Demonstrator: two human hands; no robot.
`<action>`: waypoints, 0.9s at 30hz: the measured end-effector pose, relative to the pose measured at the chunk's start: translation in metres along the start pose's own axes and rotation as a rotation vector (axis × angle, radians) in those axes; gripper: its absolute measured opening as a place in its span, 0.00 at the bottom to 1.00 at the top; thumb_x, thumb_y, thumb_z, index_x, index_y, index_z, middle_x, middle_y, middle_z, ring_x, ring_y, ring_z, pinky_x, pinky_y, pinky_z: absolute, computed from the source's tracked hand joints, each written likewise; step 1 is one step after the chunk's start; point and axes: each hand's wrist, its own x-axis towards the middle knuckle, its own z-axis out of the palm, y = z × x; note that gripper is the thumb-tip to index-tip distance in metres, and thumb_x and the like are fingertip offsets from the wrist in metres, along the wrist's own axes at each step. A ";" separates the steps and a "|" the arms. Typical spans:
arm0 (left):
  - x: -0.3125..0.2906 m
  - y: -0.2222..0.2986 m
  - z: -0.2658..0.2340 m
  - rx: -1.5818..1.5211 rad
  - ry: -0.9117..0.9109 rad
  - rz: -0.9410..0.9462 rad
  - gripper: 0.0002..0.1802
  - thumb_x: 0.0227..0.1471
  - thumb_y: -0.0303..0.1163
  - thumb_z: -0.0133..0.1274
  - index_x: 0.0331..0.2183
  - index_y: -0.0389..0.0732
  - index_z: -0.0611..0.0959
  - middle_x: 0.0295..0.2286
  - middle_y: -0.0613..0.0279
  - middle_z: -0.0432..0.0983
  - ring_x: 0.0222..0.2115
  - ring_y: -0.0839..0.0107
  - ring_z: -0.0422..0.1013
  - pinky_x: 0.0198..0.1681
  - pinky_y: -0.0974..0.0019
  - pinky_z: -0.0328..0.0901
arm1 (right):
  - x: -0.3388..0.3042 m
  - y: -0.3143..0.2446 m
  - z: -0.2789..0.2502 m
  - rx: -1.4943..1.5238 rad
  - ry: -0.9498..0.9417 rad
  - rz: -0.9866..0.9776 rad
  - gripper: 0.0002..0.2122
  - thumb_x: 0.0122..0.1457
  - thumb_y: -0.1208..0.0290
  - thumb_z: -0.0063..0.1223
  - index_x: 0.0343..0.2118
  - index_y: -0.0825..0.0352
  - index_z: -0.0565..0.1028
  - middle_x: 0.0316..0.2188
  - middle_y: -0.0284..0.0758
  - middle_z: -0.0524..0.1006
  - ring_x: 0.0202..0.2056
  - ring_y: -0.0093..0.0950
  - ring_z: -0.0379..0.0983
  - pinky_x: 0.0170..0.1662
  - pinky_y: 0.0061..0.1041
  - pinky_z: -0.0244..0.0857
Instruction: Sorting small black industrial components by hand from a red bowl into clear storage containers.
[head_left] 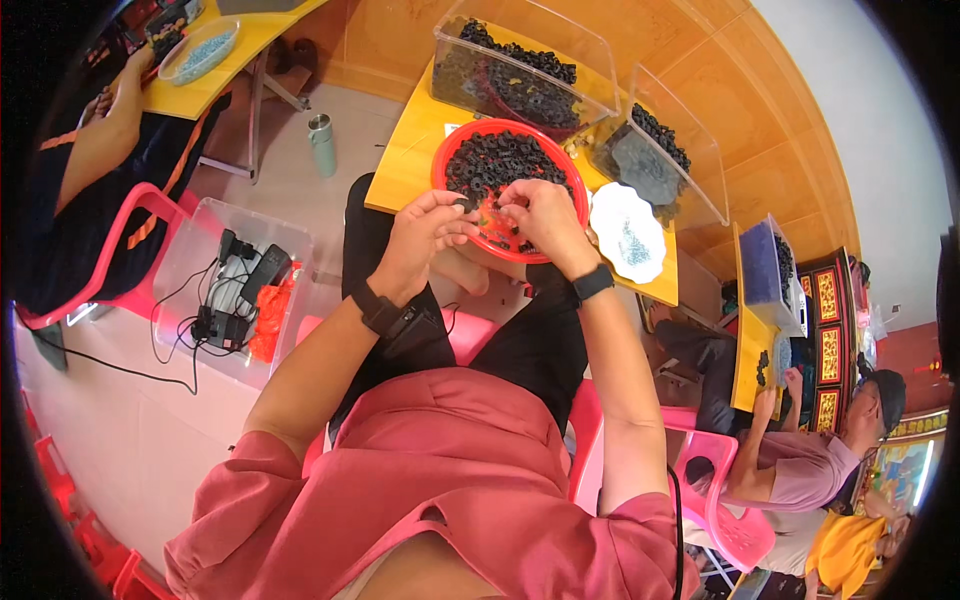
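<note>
A round red basin (577,215) holds many small black ring-like parts (497,163), with part of its red bottom showing. Over its near left rim, my left hand (418,240) is closed, pinching one small black part (462,203) between thumb and forefinger. My right hand (545,215) reaches over the basin's right side, its fingertips pressed together; whatever lies between them is too small to make out. To the right of that hand stands a white scalloped plate (608,232) with tiny light-coloured pieces (634,243) on it.
Behind the basin, two clear bins (528,82) (660,170) of black parts stand on the yellow table (405,150). On the floor are a green flask (321,146) and a clear box (190,240) of chargers and cables. Other people sit at tables left and right.
</note>
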 end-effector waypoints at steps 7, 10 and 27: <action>-0.001 0.005 0.003 -0.059 0.014 -0.066 0.07 0.55 0.30 0.47 0.37 0.40 0.73 0.32 0.56 0.78 0.30 0.73 0.75 0.33 0.73 0.67 | 0.006 0.002 0.011 -0.359 -0.012 -0.128 0.04 0.47 0.74 0.54 0.25 0.67 0.77 0.24 0.45 0.77 0.30 0.42 0.75 0.35 0.38 0.69; -0.003 0.006 0.003 -0.052 -0.011 -0.080 0.07 0.55 0.30 0.46 0.37 0.41 0.73 0.33 0.57 0.78 0.31 0.74 0.75 0.34 0.74 0.66 | 0.004 -0.001 0.009 -0.330 0.021 -0.137 0.04 0.47 0.75 0.53 0.24 0.69 0.76 0.23 0.46 0.76 0.29 0.44 0.75 0.34 0.39 0.69; -0.004 -0.007 0.010 0.288 -0.159 0.106 0.13 0.55 0.26 0.49 0.43 0.35 0.79 0.31 0.67 0.74 0.30 0.81 0.69 0.38 0.76 0.64 | -0.065 -0.060 0.003 0.241 0.421 -0.041 0.06 0.52 0.80 0.52 0.32 0.70 0.78 0.28 0.41 0.78 0.28 0.31 0.77 0.32 0.25 0.68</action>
